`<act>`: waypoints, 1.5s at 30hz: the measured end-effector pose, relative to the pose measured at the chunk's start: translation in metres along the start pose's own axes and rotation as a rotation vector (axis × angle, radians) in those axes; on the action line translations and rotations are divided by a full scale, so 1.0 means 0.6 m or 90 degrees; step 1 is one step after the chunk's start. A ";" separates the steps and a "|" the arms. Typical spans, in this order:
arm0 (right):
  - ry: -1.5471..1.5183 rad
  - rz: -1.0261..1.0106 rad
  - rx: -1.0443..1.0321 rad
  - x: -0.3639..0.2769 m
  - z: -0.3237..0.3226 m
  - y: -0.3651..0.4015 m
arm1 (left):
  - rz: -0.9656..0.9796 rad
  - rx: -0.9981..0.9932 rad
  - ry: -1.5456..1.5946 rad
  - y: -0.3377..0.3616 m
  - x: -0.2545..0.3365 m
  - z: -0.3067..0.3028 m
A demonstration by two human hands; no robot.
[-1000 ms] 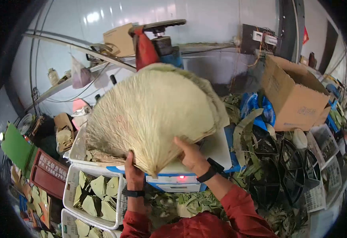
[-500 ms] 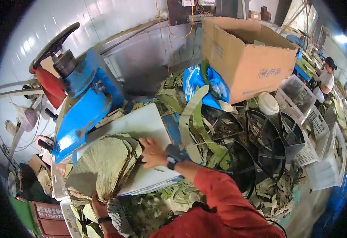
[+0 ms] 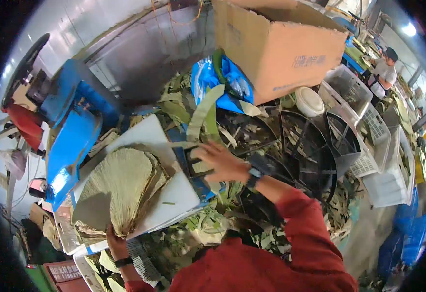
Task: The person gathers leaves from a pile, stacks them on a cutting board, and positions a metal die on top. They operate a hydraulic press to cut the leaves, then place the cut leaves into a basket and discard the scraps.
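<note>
A thick stack of dried, pale green fan-shaped leaves (image 3: 118, 177) lies on a white cutting board (image 3: 181, 194). My left hand (image 3: 117, 245) grips the stack's narrow near end, thumb on top and the other fingers hidden underneath. Beyond the board's right edge, my right hand (image 3: 222, 165) hangs with fingers spread, above loose leaf scraps. A thin strip of leaf (image 3: 181, 144) reaches from near its fingertips toward the stack. One small green sliver (image 3: 169, 203) rests on the board.
A blue machine with a lever (image 3: 74, 141) stands left of the board. Behind are a blue plastic bag (image 3: 203, 80) and a large cardboard box (image 3: 291, 58). Black round frames (image 3: 310, 155) holding scraps lie to the right, near white crates (image 3: 386, 165). A person (image 3: 384, 73) stands far right.
My right hand has moved from the board beside the stack to past its right edge. My left hand stays at the stack's narrow end. The view has shifted right.
</note>
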State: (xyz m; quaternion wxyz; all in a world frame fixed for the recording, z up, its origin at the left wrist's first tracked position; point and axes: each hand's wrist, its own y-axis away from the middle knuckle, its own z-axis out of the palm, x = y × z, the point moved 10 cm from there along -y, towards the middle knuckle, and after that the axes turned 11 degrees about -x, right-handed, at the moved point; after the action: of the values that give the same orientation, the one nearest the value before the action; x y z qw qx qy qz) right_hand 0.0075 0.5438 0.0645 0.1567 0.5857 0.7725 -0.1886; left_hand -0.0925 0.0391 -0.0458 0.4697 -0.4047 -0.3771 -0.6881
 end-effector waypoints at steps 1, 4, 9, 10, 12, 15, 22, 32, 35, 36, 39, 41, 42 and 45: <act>-0.005 0.020 0.085 0.018 -0.025 0.045 | 0.013 0.012 -0.057 -0.005 0.001 -0.016; -0.156 0.369 0.047 0.092 -0.061 0.238 | 0.136 -0.040 -0.425 0.015 0.037 0.065; -0.142 0.536 -0.016 0.088 0.133 0.427 | -0.075 -0.003 0.151 0.002 -0.011 0.052; -0.138 0.447 0.156 0.069 0.135 0.417 | -0.068 0.003 0.185 -0.001 -0.012 0.061; -0.495 0.524 0.312 0.122 0.186 0.458 | -0.070 -0.002 0.269 -0.014 -0.034 0.047; -0.650 0.589 0.357 0.086 0.136 0.462 | -0.050 -0.024 0.285 -0.006 -0.009 0.091; -0.159 0.289 0.212 -0.152 -0.030 0.147 | -0.132 0.001 0.323 0.003 -0.024 0.089; 0.101 -0.140 -0.155 -0.417 0.131 -0.400 | -0.164 0.094 0.289 0.019 -0.005 0.086; 0.131 -0.181 -0.159 -0.410 0.185 -0.439 | -0.142 0.110 0.320 0.009 -0.042 0.069; 0.172 -0.183 -0.176 -0.396 0.218 -0.442 | -0.156 0.130 0.310 0.013 -0.039 0.065; 0.231 -0.189 -0.215 -0.368 0.267 -0.435 | -0.158 0.191 0.278 0.021 -0.023 0.067; 0.201 -0.210 -0.211 -0.369 0.268 -0.435 | -0.157 0.127 0.312 0.012 -0.056 0.054; 0.190 -0.216 -0.205 -0.369 0.263 -0.435 | -0.157 0.087 0.328 0.009 -0.066 0.052; 0.170 -0.179 -0.203 -0.374 0.257 -0.435 | 0.051 0.142 0.332 0.066 0.032 0.025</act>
State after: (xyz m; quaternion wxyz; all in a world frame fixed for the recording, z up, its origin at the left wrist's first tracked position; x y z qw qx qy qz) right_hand -0.1816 0.2174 0.0607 0.1155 0.4600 0.8804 -0.0054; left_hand -0.0564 0.0352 -0.0173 0.6191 -0.1745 -0.3007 -0.7042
